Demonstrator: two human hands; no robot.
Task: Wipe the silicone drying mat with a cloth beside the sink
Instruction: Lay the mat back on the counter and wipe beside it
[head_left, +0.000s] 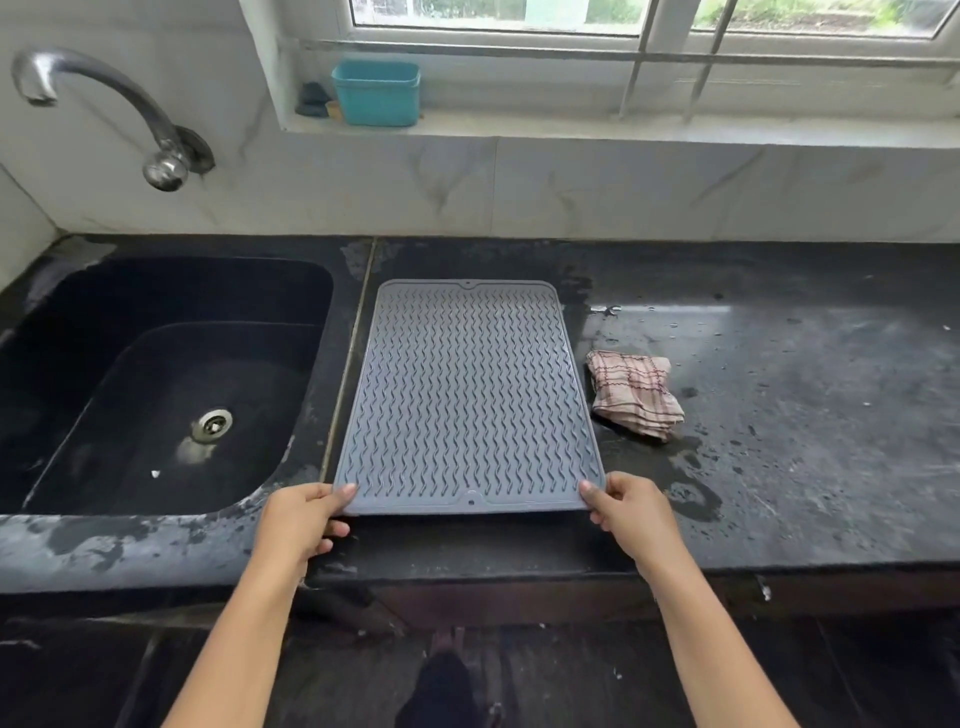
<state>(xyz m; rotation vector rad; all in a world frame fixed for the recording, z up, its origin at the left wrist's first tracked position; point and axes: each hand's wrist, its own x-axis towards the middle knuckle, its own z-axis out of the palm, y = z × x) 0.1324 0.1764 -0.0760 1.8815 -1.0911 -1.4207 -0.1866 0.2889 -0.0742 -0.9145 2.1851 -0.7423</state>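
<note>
A grey silicone drying mat (467, 395) with wavy ridges lies lengthwise on the black counter, just right of the sink. My left hand (304, 522) pinches its near left corner, thumb on top. My right hand (631, 512) pinches the near right corner the same way. The near edge looks slightly raised off the counter. A folded checked cloth (636, 392), pink and white, rests on the counter close to the mat's right side, untouched by either hand.
A black sink (62, 332) with a metal drain sits at the left under a chrome tap (104, 98). The black counter (805, 415) is wet and spotted. A teal tub (376, 93) stands on the window sill behind.
</note>
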